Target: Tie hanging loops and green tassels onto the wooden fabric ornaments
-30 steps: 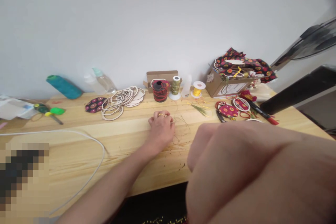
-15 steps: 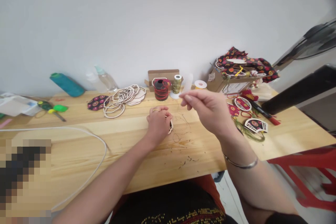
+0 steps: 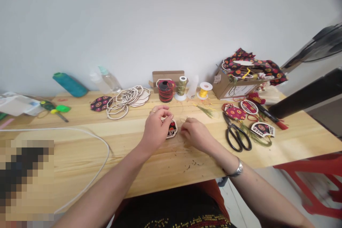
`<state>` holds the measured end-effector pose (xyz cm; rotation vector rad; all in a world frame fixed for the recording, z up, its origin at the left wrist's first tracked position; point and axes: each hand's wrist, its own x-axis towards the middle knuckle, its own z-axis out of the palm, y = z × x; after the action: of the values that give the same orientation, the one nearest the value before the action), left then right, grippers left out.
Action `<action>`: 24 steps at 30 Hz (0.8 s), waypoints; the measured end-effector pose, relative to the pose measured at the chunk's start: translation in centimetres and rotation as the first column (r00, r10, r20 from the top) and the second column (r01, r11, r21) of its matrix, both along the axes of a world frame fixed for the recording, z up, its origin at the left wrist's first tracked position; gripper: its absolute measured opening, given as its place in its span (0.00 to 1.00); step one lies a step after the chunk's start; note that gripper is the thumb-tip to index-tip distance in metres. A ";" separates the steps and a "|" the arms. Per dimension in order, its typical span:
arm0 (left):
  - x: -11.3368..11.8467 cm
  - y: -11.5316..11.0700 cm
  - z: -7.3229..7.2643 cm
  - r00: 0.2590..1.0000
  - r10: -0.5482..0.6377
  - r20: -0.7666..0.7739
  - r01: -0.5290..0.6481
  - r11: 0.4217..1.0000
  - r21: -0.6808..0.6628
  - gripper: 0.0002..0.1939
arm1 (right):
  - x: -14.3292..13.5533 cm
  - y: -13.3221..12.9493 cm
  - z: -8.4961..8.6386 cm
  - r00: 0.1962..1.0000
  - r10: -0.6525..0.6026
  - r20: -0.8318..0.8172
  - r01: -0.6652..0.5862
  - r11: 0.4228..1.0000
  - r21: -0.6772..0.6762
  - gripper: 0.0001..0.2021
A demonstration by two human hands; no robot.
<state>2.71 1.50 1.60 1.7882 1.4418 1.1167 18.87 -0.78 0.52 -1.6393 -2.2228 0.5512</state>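
A small fabric ornament (image 3: 173, 130) with a pale wooden lattice frame and a black-and-red patterned middle lies on the table in front of me. My left hand (image 3: 157, 128), with a ring on it, grips its left side and covers part of it. Just right of the ornament, my right hand (image 3: 196, 132) is closed, its fingertips pinched together low over the table. Fine thread (image 3: 183, 119) loops beside those fingertips; the pinch itself is mostly hidden. Black-handled scissors (image 3: 237, 137) lie to the right of my right hand.
Behind stand a red cord spool (image 3: 165, 92), a gold thread spool (image 3: 182, 87) and a yellow spool (image 3: 204, 92). Wooden frames (image 3: 128, 98) are piled left. Finished ornaments (image 3: 262, 129) and a cardboard box (image 3: 232, 89) are right. A white cable (image 3: 98, 139) curves across the left.
My right hand has come down from its raised position to beside the ornament, uncovering the scissors and green tassel threads. My left hand has shifted slightly left, showing more of the ornament.
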 end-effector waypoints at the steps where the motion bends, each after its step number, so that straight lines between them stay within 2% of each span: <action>1: -0.1 -0.2 0.0 0.999 -0.010 0.047 0.012 1.000 -0.026 0.05 | 0.2 0.2 0.2 0.995 -0.013 -0.095 0.013 1.000 0.000 0.07; 3: -0.2 -0.7 0.1 0.989 -0.022 0.148 0.036 0.995 -0.092 0.06 | 0.6 0.7 1.0 0.947 -0.049 -0.317 0.041 0.999 -0.033 0.05; 5: -0.3 -1.0 0.2 0.973 -0.007 0.230 0.044 0.987 -0.153 0.07 | 0.9 1.1 1.9 0.856 -0.099 -0.507 0.047 0.992 -0.115 0.04; 9: -0.5 -1.2 0.9 0.939 0.029 0.342 0.047 0.976 -0.213 0.12 | 0.9 1.7 3.9 0.657 -0.184 -0.731 -0.012 0.967 -0.254 0.07; 12: -0.5 -1.3 1.5 0.885 0.003 0.465 0.132 0.957 -0.259 0.18 | 0.4 2.1 5.1 0.577 -0.194 -0.794 -0.043 0.963 -0.266 0.08; 17: -0.2 -1.4 2.3 0.797 -0.113 0.594 0.316 0.915 -0.250 0.22 | -0.4 2.6 6.2 0.561 -0.175 -0.809 -0.097 0.957 -0.274 0.09; 20: -0.2 -1.4 2.2 0.797 -0.127 0.590 0.307 0.927 -0.214 0.19 | -0.5 2.8 6.3 0.522 -0.202 -0.829 -0.138 0.939 -0.315 0.09; 24: -1.0 -1.1 1.5 0.844 -0.106 0.526 0.246 0.947 -0.205 0.10 | -0.2 3.3 6.2 0.375 -0.278 -0.885 -0.200 0.907 -0.370 0.10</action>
<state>1.70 0.45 3.12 1.2768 1.0228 1.1281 18.64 2.51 6.71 -1.0044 -1.1844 1.5805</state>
